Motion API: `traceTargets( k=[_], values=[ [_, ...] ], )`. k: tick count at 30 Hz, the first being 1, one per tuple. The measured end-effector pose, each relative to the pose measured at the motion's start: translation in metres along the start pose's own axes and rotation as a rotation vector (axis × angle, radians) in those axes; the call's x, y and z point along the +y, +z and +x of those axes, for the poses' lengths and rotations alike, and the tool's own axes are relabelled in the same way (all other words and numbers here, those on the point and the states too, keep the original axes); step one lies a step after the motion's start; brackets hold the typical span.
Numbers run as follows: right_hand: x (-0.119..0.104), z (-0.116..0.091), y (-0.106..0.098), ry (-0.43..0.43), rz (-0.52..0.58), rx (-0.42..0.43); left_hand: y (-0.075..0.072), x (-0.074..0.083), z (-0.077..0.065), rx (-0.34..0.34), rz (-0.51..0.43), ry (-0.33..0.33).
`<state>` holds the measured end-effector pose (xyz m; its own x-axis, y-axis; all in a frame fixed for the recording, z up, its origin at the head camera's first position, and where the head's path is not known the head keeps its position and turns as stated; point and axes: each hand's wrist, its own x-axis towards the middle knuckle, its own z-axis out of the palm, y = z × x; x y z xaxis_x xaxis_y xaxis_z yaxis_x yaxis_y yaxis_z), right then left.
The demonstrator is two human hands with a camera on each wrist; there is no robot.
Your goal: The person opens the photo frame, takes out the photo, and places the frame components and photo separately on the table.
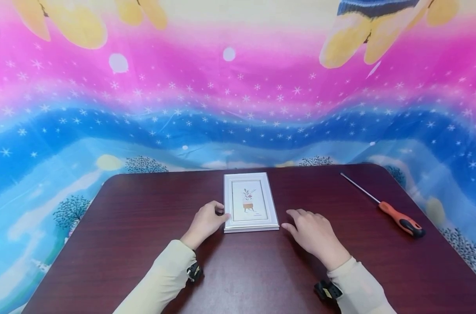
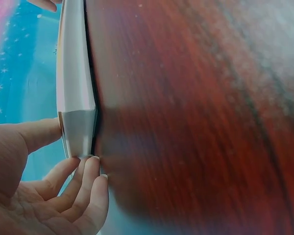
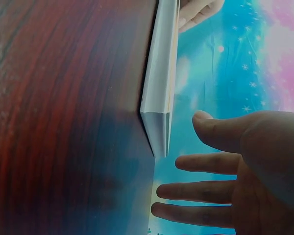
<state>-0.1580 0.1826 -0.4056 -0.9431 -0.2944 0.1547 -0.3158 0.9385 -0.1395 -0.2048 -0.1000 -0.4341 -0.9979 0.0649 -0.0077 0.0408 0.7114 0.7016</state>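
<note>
A white picture frame (image 1: 250, 225) lies face up on the dark red-brown table, its picture showing a potted plant. My left hand (image 1: 206, 223) grips the frame's left edge. In the left wrist view the thumb (image 2: 41, 134) is on the front face and the fingertips meet the white side (image 2: 78, 132). To the right of the frame, my right hand (image 1: 313, 235) hovers a little apart from it, holding nothing. The right wrist view shows its fingers (image 3: 198, 191) straight and spread beside the frame's corner (image 3: 157, 129).
A screwdriver (image 1: 399, 218) with an orange and black handle lies at the right of the table (image 1: 155, 196), its shaft pointing to the back. Behind the table's far edge hangs a colourful cloth (image 1: 238, 96) with snowflakes. Each wrist wears a black camera strap.
</note>
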Motion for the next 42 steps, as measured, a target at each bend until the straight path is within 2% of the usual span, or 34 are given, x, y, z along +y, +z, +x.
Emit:
traceTargets(
  k=[6,14,22,29,33,42],
  values=[
    [0.0,0.0,0.0,0.004,0.0,-0.005,-0.001,0.003,-0.001,-0.002,-0.001,-0.016],
    [0.0,0.001,0.002,0.001,-0.002,0.0,0.001,0.006,0.004,-0.007,0.05,-0.017],
    [0.001,0.001,0.0,-0.002,-0.011,0.012,0.004,0.01,0.017,0.025,0.079,-0.026],
    [0.0,0.0,0.0,-0.004,-0.008,0.021,0.007,0.011,0.031,0.056,0.085,-0.084],
    [0.0,0.0,0.0,-0.003,-0.011,0.02,0.01,0.012,0.037,0.065,0.098,-0.092],
    [0.0,0.0,-0.001,-0.003,-0.02,0.026,0.016,0.017,0.042,0.079,0.094,-0.085]
  ],
)
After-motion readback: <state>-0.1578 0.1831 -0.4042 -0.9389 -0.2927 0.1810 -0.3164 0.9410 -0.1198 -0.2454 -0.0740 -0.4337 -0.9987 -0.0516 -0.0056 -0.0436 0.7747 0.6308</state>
